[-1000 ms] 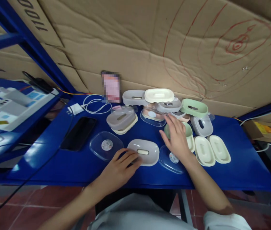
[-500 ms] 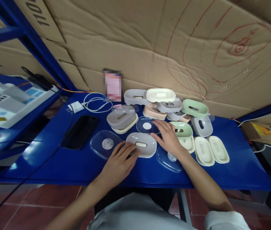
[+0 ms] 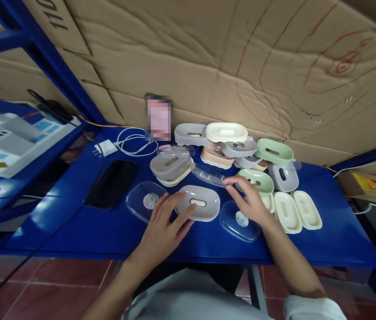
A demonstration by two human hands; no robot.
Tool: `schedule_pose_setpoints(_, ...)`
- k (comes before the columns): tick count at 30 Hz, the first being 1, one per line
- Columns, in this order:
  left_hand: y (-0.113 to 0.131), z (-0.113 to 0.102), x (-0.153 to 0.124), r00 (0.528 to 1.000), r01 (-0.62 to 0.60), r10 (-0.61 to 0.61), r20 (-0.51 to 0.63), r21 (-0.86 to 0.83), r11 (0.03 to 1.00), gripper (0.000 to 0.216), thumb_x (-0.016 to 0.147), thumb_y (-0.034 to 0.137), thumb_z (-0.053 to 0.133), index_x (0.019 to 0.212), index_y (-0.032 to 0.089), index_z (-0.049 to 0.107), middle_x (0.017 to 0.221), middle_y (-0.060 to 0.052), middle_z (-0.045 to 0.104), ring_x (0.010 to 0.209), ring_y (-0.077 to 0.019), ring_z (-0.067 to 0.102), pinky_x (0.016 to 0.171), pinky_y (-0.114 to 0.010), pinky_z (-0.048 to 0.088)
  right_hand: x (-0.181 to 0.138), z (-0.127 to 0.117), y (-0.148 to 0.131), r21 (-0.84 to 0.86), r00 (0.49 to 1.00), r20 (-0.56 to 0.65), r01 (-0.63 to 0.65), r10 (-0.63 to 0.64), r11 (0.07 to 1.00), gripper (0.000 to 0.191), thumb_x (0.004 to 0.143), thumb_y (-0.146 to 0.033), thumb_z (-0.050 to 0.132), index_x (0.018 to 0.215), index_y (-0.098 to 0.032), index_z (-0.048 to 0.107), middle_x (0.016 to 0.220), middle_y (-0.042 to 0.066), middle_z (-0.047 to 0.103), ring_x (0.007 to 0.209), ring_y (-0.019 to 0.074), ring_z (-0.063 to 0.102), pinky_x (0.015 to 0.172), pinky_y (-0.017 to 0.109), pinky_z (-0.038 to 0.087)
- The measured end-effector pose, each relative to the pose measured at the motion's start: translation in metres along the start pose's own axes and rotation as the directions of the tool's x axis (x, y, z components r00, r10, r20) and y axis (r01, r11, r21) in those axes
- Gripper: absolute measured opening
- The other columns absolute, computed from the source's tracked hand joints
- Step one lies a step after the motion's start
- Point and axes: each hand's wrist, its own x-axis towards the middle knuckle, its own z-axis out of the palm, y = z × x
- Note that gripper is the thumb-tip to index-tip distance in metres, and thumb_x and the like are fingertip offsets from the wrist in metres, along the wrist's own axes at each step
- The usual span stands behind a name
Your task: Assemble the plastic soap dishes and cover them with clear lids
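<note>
A grey oval soap box point(image 3: 207, 195) with a cream piece in its slot stands near the table's front. My left hand point(image 3: 168, 218) rests at its left side, fingers apart, the tips on its rim. Behind the box, a clear plastic lid point(image 3: 206, 174) is tilted up on edge. My right hand point(image 3: 247, 198) pinches that lid at its right end between thumb and fingers. One more clear lid with a round sticker point(image 3: 141, 202) lies left of the box, partly behind my left hand. Another clear lid point(image 3: 239, 226) lies to the right, below my right wrist.
Grey, peach and cream soap box parts point(image 3: 226, 132) are heaped at the back. Green boxes point(image 3: 274, 151) and cream trays point(image 3: 287, 213) are on the right. A black phone point(image 3: 111, 182) and a white charger with cable point(image 3: 106, 147) lie left. Cardboard point(image 3: 191, 58) stands behind.
My right hand has closed on the right end of the back lid, which lay flat and is now tilted up. My left hand stays at the grey box, its fingers slightly more spread.
</note>
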Motion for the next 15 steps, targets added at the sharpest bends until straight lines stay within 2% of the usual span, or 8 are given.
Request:
schedule_pose_setpoints(1, 0.0, 0.0, -0.001, 1.0, 0.006, -0.006, -0.025, -0.001, 1.0, 0.05, 0.098, 0.015, 0.073, 0.144, 0.023, 0.057, 0.154, -0.02, 0.055, 0.146, -0.0345, 0.056, 0.122, -0.061, 0.049, -0.002, 0.0, -0.005, 0.122, 0.998, 0.009, -0.056, 0.056, 0.991, 0.028, 0.113, -0.042, 0.048, 0.128, -0.027, 0.066, 0.108, 0.006, 0.076, 0.1, 0.0217, 0.072, 0.093, 0.04, 0.058)
schedule_pose_setpoints(3, 0.0, -0.001, -0.003, 0.999, 0.002, -0.003, -0.052, -0.008, 1.0, 0.054, 0.096, 0.015, 0.076, 0.146, 0.023, 0.056, 0.16, -0.021, 0.049, 0.15, -0.0364, 0.052, 0.122, -0.06, 0.05, -0.005, 0.003, -0.013, 0.313, 0.981, 0.11, -0.184, 0.157, 0.932, 0.036, 0.115, -0.048, 0.041, 0.135, -0.027, 0.062, 0.094, 0.003, 0.071, 0.087, 0.0197, 0.07, 0.081, 0.035, 0.059)
schedule_pose_setpoints(5, 0.0, -0.001, -0.003, 1.0, -0.014, 0.014, -0.027, -0.003, 1.0, 0.054, 0.096, 0.016, 0.076, 0.146, 0.024, 0.057, 0.162, -0.02, 0.048, 0.152, -0.0369, 0.05, 0.121, -0.058, 0.051, -0.007, 0.01, -0.017, 0.375, 0.954, 0.218, -0.277, 0.206, 0.885, 0.041, 0.115, -0.051, 0.037, 0.136, -0.027, 0.063, 0.09, 0.002, 0.069, 0.081, 0.0183, 0.068, 0.078, 0.033, 0.059)
schedule_pose_setpoints(7, 0.0, -0.001, -0.002, 0.999, -0.041, 0.04, 0.034, 0.016, 0.999, 0.05, 0.099, 0.017, 0.073, 0.146, 0.026, 0.059, 0.161, -0.017, 0.052, 0.151, -0.0354, 0.052, 0.12, -0.056, 0.052, -0.007, 0.019, -0.018, 0.327, 0.954, 0.198, -0.282, 0.227, 0.902, 0.042, 0.115, -0.051, 0.039, 0.138, -0.027, 0.064, 0.104, 0.005, 0.071, 0.092, 0.019, 0.07, 0.085, 0.035, 0.06)
schedule_pose_setpoints(11, 0.001, -0.001, 0.001, 0.995, -0.066, 0.063, 0.08, 0.03, 0.997, 0.038, 0.104, 0.019, 0.067, 0.141, 0.026, 0.062, 0.151, -0.013, 0.064, 0.141, -0.0309, 0.062, 0.119, -0.054, 0.052, -0.008, 0.028, -0.02, 0.094, 0.989, -0.018, -0.143, 0.146, 0.985, 0.043, 0.114, -0.046, 0.045, 0.151, -0.027, 0.057, 0.146, 0.014, 0.06, 0.132, 0.0239, 0.063, 0.113, 0.043, 0.054)
schedule_pose_setpoints(13, 0.001, -0.001, 0.002, 0.996, -0.062, 0.06, 0.065, 0.027, 0.998, 0.035, 0.105, 0.019, 0.067, 0.139, 0.024, 0.063, 0.144, -0.013, 0.069, 0.133, -0.0295, 0.066, 0.116, -0.053, 0.053, -0.011, 0.027, -0.022, -0.02, 0.998, 0.012, -0.067, 0.067, 0.998, 0.044, 0.114, -0.043, 0.046, 0.154, -0.028, 0.054, 0.158, 0.014, 0.053, 0.147, 0.0261, 0.054, 0.122, 0.048, 0.049)
schedule_pose_setpoints(15, 0.001, 0.0, 0.002, 0.997, -0.059, 0.057, 0.048, 0.034, 0.998, 0.034, 0.104, 0.019, 0.067, 0.138, 0.023, 0.063, 0.138, -0.012, 0.071, 0.128, -0.0289, 0.067, 0.114, -0.053, 0.053, -0.013, 0.027, -0.024, -0.132, 0.993, 0.12, 0.037, -0.021, 0.991, 0.048, 0.111, -0.045, 0.052, 0.157, -0.03, 0.052, 0.166, 0.013, 0.048, 0.156, 0.0295, 0.045, 0.126, 0.053, 0.044)
